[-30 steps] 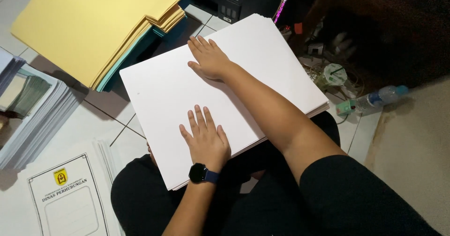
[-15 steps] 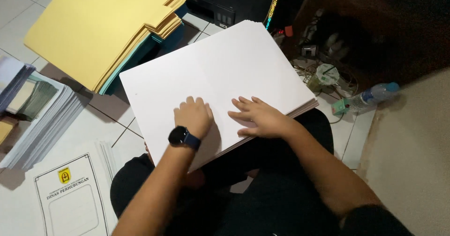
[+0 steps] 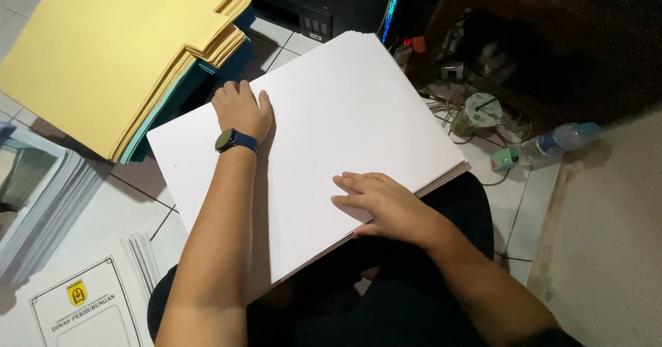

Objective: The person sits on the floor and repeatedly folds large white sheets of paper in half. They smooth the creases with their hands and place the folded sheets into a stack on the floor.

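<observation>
A thick stack of blank white paper (image 3: 345, 106) lies tilted across my lap as I sit on the tiled floor. My left hand (image 3: 241, 109), with a dark watch on the wrist, rests at the stack's far left edge, its fingers curled over that edge. My right hand (image 3: 376, 199) lies flat on the top sheet near the front edge, fingers spread and pointing left, thumb at the edge.
A pile of yellow folders (image 3: 117, 50) over teal ones lies at the far left. Stacks of printed sheets (image 3: 34, 202) and a cover sheet with a yellow emblem (image 3: 83, 305) sit at the left. A black machine (image 3: 324, 2), cables, a lidded cup (image 3: 483, 109) and a plastic bottle (image 3: 558, 140) crowd the right.
My left hand moved from the near part of the stack up to its far left edge. My right hand drew back from the far edge to the front edge.
</observation>
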